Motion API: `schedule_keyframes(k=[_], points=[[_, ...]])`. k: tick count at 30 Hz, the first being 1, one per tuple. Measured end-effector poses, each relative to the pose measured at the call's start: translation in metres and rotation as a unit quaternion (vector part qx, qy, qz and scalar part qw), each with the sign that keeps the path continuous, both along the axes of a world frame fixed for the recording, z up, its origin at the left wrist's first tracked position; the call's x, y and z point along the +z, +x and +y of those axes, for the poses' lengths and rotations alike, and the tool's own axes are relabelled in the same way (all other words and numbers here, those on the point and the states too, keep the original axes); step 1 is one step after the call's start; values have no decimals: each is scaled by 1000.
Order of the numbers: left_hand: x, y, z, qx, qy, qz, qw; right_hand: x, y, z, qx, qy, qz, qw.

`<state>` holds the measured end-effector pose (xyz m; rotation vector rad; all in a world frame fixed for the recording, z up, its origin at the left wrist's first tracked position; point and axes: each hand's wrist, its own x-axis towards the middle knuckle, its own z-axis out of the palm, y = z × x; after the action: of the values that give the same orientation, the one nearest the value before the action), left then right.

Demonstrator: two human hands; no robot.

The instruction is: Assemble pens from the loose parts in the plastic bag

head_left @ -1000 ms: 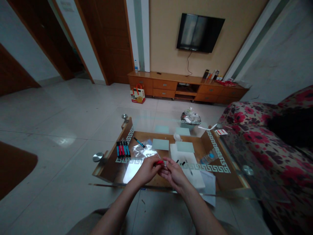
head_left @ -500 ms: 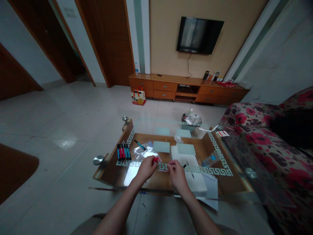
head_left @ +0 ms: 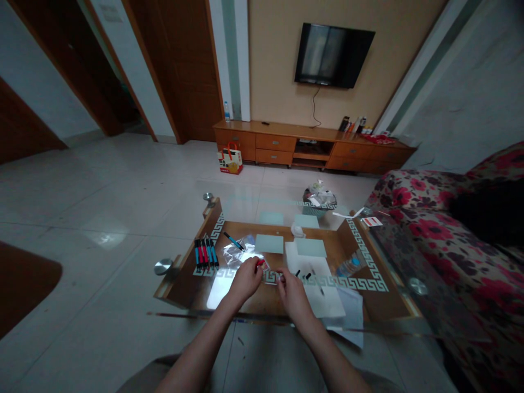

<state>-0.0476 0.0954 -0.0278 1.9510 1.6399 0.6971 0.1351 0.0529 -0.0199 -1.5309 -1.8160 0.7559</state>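
Both my hands are over the near middle of a glass-topped coffee table [head_left: 380, 284]. My left hand [head_left: 244, 279] is closed around a small red pen part [head_left: 259, 262] that sticks out past the fingers. My right hand [head_left: 291, 291] is closed in a pinch a little to the right, holding something thin that I cannot make out. The two hands are a short way apart. A crumpled clear plastic bag [head_left: 240, 252] lies just beyond my left hand. Small black caps [head_left: 302, 273] rest on white paper [head_left: 315, 284] next to my right hand.
Several red and blue pens [head_left: 204, 252] lie in a row at the table's left end, and one blue pen [head_left: 234, 240] lies beside the bag. Pale green cards [head_left: 269, 243] sit further back. A floral sofa [head_left: 450, 240] stands on the right. A TV cabinet [head_left: 311, 144] lines the far wall.
My hands were pressed together on the red part a second ago; they have since drawn apart, the left keeping the red part, the right pulling away to the right.
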Motion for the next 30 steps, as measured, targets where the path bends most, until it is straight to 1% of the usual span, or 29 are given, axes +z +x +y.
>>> schedule_keyframes(k=[2,4,7,11,16,21,24,30], points=[[1,-2,-1,9,5,-1,1000,-4,1,0,-11,-21,-10,1000],[2,-5,-2,25,8,11,1000,-7,2,0,-11,-24,-24,999],[5,-9,-2,34,3,32,999,-9,3,1,4,2,-56,998],[8,-15,-3,29,-10,74,997,-11,4,3,15,28,-82,996],[9,-18,-3,29,-19,116,993,-7,5,1,2,17,-103,995],[10,-17,-1,8,-17,114,993,-2,4,1,8,13,-141,990],[11,-17,-1,7,-13,114,993,-1,4,1,9,4,-155,988],[13,-18,-1,-8,-27,114,993,2,4,0,13,-7,-176,984]])
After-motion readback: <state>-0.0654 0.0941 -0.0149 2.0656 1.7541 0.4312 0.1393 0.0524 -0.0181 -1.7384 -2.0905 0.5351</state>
